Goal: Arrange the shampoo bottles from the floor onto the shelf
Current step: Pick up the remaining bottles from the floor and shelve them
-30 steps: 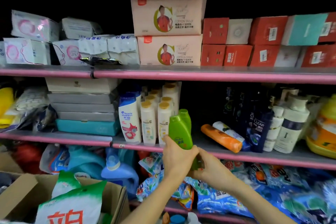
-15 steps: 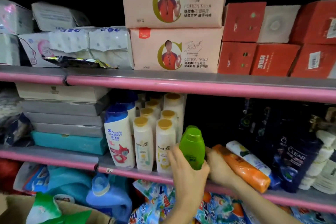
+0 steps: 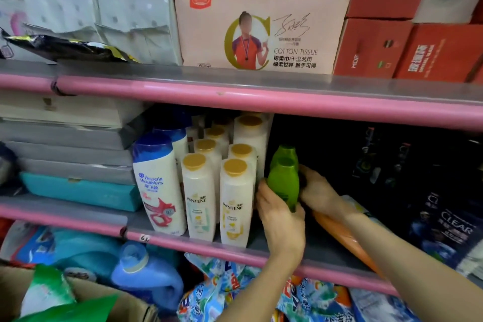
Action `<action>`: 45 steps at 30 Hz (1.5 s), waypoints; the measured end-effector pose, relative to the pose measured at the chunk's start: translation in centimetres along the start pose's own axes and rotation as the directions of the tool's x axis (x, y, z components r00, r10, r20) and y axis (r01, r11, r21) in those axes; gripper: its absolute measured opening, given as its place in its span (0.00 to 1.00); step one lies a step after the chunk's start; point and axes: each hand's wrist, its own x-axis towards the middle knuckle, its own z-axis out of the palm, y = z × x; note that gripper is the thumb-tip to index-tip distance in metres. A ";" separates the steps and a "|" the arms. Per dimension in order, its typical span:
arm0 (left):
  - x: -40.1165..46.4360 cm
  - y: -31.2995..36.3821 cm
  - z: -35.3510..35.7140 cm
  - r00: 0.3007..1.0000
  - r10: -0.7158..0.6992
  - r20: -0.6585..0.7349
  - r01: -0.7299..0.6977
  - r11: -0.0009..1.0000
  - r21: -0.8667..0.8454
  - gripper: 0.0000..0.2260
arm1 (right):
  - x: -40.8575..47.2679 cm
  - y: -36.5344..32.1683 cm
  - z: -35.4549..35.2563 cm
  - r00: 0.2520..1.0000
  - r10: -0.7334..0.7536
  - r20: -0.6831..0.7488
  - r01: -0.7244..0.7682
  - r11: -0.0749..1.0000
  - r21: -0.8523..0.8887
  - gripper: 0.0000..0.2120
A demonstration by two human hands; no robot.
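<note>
Placing step — two green plastic shampoo bottles (image 3: 283, 180) clasped between left hand (image 3: 281, 213) and right hand (image 3: 320, 193), right of white gold-capped bottles (image 3: 235, 201) on pink-edged shelf (image 3: 300, 256). Next — upright set-down, then release, judged needed.

On the middle shelf (image 3: 261, 242), two green bottles (image 3: 283, 180) stand one behind the other, just right of the Pantene bottles (image 3: 235, 201), which stand in rows running back into the shelf. Left of those stands a Head & Shoulders bottle (image 3: 156, 183), with another behind it, and further left lies a stack of flat boxes (image 3: 70, 154). The left hand (image 3: 282, 214) is on the front green bottle's left side, the right hand (image 3: 318, 191) on its right. An orange bottle (image 3: 339, 235) lies on the shelf under the right forearm, and Clear bottles (image 3: 449, 219) stand to the right. Cotton tissue packs (image 3: 261, 31) sit stacked on the shelf above; a cardboard box (image 3: 109, 300) is at lower left.
</note>
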 end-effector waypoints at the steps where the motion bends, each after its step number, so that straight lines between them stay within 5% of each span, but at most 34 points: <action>1: 0.0 -0.1 0.2 1.000 -0.015 0.003 0.015 1.000 0.020 0.35 | 0.2 -0.1 0.1 1.000 0.005 -0.011 -0.005 1.000 0.000 0.23; 18: 4.1 -0.7 5.2 0.984 -0.178 0.027 0.178 0.984 0.012 0.29 | 5.5 2.8 -0.3 0.999 0.050 0.009 -0.049 0.997 -0.056 0.07; 26: 5.6 -1.0 6.0 0.983 -0.185 0.009 0.185 0.983 0.017 0.27 | 6.6 2.9 -0.5 0.999 0.047 0.007 -0.047 0.999 -0.011 0.17; 36: 6.5 -1.0 6.5 0.983 -0.181 0.016 0.181 0.983 0.032 0.25 | 7.1 2.5 -0.6 0.999 0.042 0.024 -0.043 0.997 0.065 0.07; 45: 6.7 -1.2 6.2 0.967 -0.239 0.085 0.233 0.969 0.077 0.27 | 6.2 1.5 -1.5 0.990 0.084 0.111 -0.081 0.996 -0.025 0.20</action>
